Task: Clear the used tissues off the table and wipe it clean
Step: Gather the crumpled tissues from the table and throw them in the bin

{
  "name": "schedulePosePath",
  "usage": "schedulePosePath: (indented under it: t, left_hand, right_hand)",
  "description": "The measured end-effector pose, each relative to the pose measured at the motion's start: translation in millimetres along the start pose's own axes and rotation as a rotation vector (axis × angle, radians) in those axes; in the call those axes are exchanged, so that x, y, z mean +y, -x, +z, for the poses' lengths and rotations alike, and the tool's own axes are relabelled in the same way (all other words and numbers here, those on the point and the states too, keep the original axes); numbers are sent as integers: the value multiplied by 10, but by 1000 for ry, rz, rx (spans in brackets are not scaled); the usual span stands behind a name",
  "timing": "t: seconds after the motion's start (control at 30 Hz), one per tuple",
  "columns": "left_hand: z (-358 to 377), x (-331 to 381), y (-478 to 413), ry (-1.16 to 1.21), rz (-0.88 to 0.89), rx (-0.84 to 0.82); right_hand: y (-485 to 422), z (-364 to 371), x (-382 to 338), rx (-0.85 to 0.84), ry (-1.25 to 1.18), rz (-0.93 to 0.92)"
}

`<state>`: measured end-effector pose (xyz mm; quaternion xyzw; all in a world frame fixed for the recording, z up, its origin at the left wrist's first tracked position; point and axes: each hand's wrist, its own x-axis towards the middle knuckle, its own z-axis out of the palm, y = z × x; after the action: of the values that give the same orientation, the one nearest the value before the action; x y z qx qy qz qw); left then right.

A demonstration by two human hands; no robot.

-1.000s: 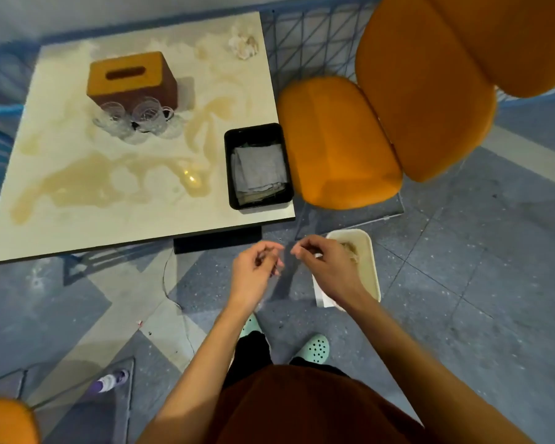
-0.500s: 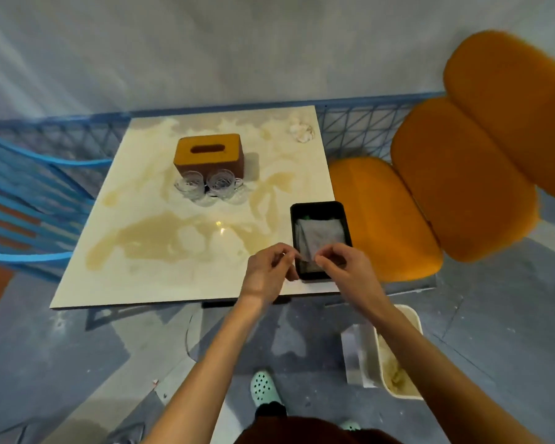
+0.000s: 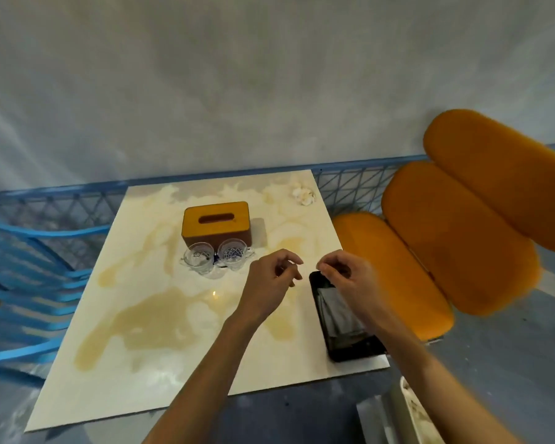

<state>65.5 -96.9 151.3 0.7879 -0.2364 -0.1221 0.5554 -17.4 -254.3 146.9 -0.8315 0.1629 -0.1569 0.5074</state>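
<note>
The table (image 3: 161, 331) is cream with brown blotches. The tissue box (image 3: 216, 223) is orange-brown, the crumpled tissue (image 3: 303, 195) is white, the tray (image 3: 350, 354) is black, and the cloth (image 3: 337, 312) is grey.

Both your bare forearms reach forward and angle in toward each other. Your left hand (image 3: 271, 283) and right hand (image 3: 346, 280) are raised side by side, near but apart, fingertips facing one another, fingers loosely curled, with neither gripping anything.
</note>
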Motion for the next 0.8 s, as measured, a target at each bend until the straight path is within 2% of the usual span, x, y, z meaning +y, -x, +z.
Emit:
schedulePosePath:
  t: [0.27, 0.43, 0.8]
  left_hand:
    - [-313, -14, -701, -42, 43, -31]
    - [-410, -82, -1122, -98, 27, -53]
    - [-251, -470, -2321, -200, -76, -205]
  right_hand:
    - [-606, 28, -104, 21, 128, -28]
    - [-1008, -33, -39, 35, 216, 19]
    - [-2072, 13, 650, -23, 254, 194]
